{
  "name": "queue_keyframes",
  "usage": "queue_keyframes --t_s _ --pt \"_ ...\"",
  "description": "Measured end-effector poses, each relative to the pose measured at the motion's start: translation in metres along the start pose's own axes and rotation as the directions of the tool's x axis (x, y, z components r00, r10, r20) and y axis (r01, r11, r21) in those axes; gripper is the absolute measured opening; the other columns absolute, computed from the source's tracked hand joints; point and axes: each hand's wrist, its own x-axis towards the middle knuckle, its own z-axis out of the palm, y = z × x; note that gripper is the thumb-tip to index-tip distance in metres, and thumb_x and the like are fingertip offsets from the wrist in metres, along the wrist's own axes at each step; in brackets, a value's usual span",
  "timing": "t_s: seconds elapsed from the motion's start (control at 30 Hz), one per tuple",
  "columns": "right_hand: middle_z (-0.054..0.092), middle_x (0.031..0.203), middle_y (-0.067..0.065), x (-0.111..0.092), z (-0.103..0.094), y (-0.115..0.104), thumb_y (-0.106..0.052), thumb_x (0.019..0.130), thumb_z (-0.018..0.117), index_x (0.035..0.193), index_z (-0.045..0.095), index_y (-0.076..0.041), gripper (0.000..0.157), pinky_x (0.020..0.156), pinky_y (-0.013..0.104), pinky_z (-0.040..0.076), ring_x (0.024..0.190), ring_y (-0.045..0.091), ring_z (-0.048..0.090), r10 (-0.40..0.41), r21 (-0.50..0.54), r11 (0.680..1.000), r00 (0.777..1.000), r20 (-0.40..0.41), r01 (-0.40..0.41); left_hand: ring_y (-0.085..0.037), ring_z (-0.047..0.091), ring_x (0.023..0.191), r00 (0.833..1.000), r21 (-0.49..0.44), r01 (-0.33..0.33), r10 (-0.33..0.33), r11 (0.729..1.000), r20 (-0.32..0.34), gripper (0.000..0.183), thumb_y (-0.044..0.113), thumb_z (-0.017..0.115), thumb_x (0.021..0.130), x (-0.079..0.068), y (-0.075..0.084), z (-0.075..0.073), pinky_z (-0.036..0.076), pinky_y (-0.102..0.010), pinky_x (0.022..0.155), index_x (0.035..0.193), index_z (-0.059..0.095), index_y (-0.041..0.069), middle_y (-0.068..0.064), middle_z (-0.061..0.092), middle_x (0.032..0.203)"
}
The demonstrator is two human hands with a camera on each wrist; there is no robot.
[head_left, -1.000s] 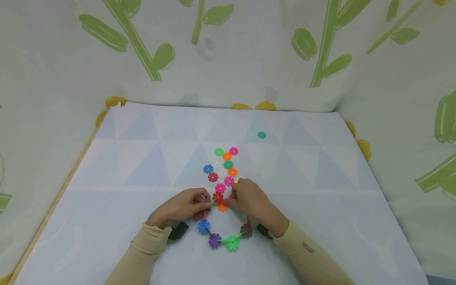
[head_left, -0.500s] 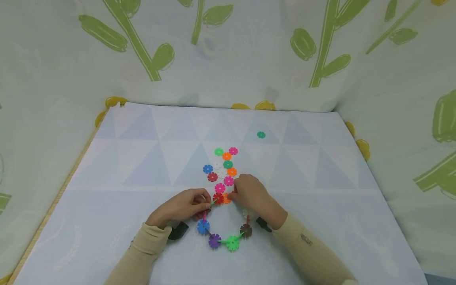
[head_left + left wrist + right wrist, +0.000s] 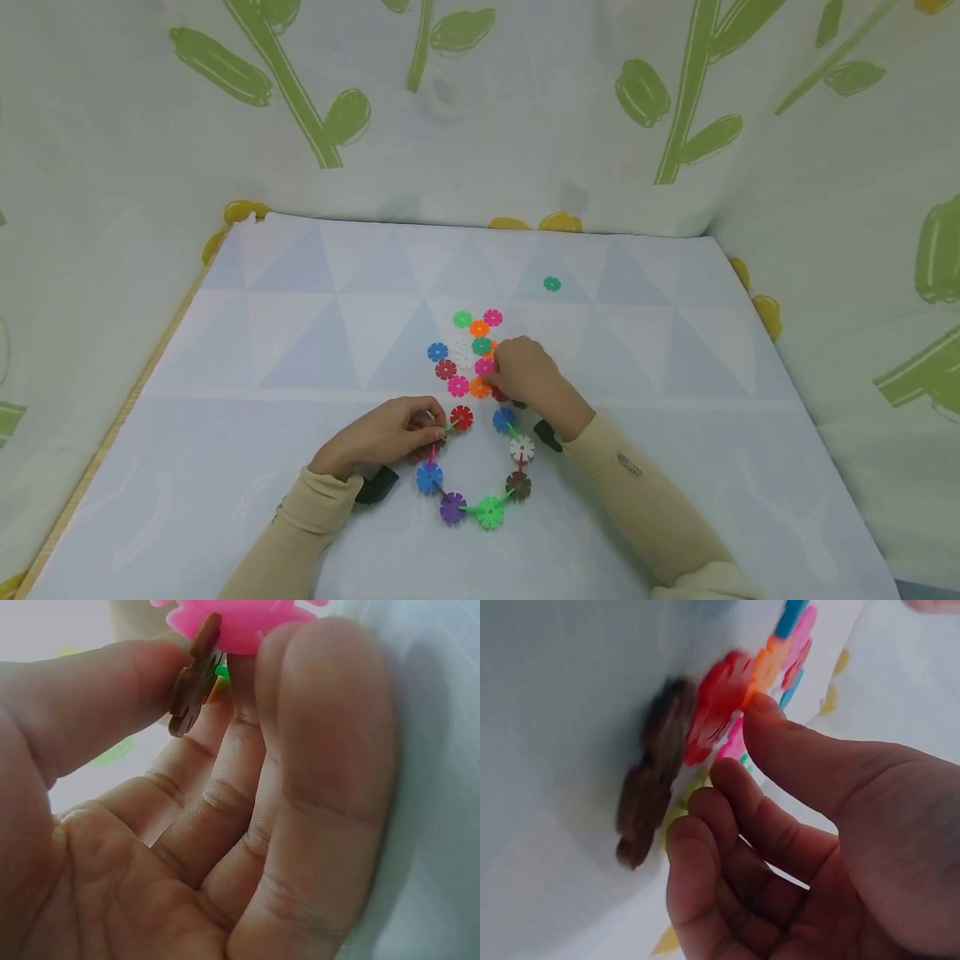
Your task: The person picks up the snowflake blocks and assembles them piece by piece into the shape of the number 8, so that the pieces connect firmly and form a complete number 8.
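Note:
A ring-like chain of joined plastic snowflake discs lies on the table in the head view, including a purple disc [image 3: 452, 508], a bright green disc [image 3: 491, 512] and a white disc [image 3: 522, 448]. At its left side my left hand [image 3: 390, 433] pinches a brown disc [image 3: 196, 679] between thumb and fingers, with a pink disc [image 3: 240, 622] just beyond. My right hand [image 3: 531, 375] is over the loose discs, fingers loosely bent. Its thumb touches or nearly touches an orange disc [image 3: 479, 387]. A red disc [image 3: 718, 705] and a dark brown disc [image 3: 654, 776] lie beside its fingers.
Loose discs lie in a cluster ahead of the chain, among them a blue disc [image 3: 437, 352] and a white disc [image 3: 461, 354]. A lone teal disc [image 3: 552, 284] lies farther back. A patterned cloth covers the table [image 3: 300, 333], with white curtain behind and beside it.
My right hand has moved away from the chain towards the back, and the orange disc has shifted back with it. The chain's blue and white discs at right are now uncovered. My left hand stays put.

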Motion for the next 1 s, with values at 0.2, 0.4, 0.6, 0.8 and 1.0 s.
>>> queue_keyframes --t_s 0.2,0.4,0.6,0.8,1.0 --pt "0.062 0.07 0.003 0.007 -0.003 0.013 -0.038 0.091 0.077 0.086 0.066 -0.01 0.03 0.056 0.023 0.048 0.062 0.016 0.058 0.016 0.105 0.994 0.999 -0.03 -0.013 -0.015 0.061 0.066 1.0 -0.004 0.004 -0.004 1.0 -0.003 0.012 0.02 0.065 0.101 0.001 -0.001 0.001 0.053 -0.029 0.062 0.105 0.062 0.01 -0.001 0.067 0.077" --pt "0.07 0.091 0.005 -0.011 -0.011 0.046 -0.044 0.095 0.07 0.102 0.068 -0.009 0.035 0.067 0.03 0.052 0.078 0.019 0.06 0.041 0.213 0.976 0.999 -0.029 -0.034 -0.015 0.062 0.067 1.0 -0.004 -0.002 0.002 1.0 -0.003 0.013 0.022 0.065 0.101 0.001 0.0 0.002 0.054 -0.03 0.064 0.105 0.062 0.01 -0.001 0.068 0.079" --pt "0.068 0.096 0.004 -0.033 -0.004 0.068 -0.042 0.092 0.074 0.107 0.07 -0.009 0.036 0.074 0.032 0.054 0.086 0.019 0.059 0.038 0.239 0.97 0.997 0.065 -0.053 -0.015 0.06 0.065 1.0 -0.009 0.015 -0.015 1.0 -0.021 0.014 0.023 0.065 0.101 -0.003 -0.001 0.001 0.051 -0.028 0.063 0.105 0.061 0.01 -0.002 0.067 0.079" --pt "0.065 0.091 0.001 -0.04 0.008 0.062 -0.031 0.084 0.085 0.106 0.071 -0.009 0.035 0.079 0.033 0.055 0.085 0.017 0.056 -0.024 0.237 0.971 1.0 0.004 0.022 -0.016 0.061 0.064 0.999 -0.05 0.016 -0.018 0.999 -0.026 0.017 0.025 0.064 0.102 -0.002 -0.001 0.002 0.053 -0.03 0.062 0.106 0.06 0.009 -0.004 0.068 0.08" --pt "0.059 0.083 0.0 -0.04 0.012 0.055 -0.02 0.08 0.088 0.096 0.069 -0.01 0.027 0.073 0.028 0.05 0.081 0.016 0.053 -0.06 0.223 0.973 0.998 -0.028 0.065 -0.016 0.061 0.065 0.999 -0.051 0.017 -0.019 0.999 -0.039 0.019 0.027 0.066 0.101 0.0 -0.001 0.002 0.054 -0.031 0.061 0.104 0.059 0.009 -0.003 0.067 0.083"
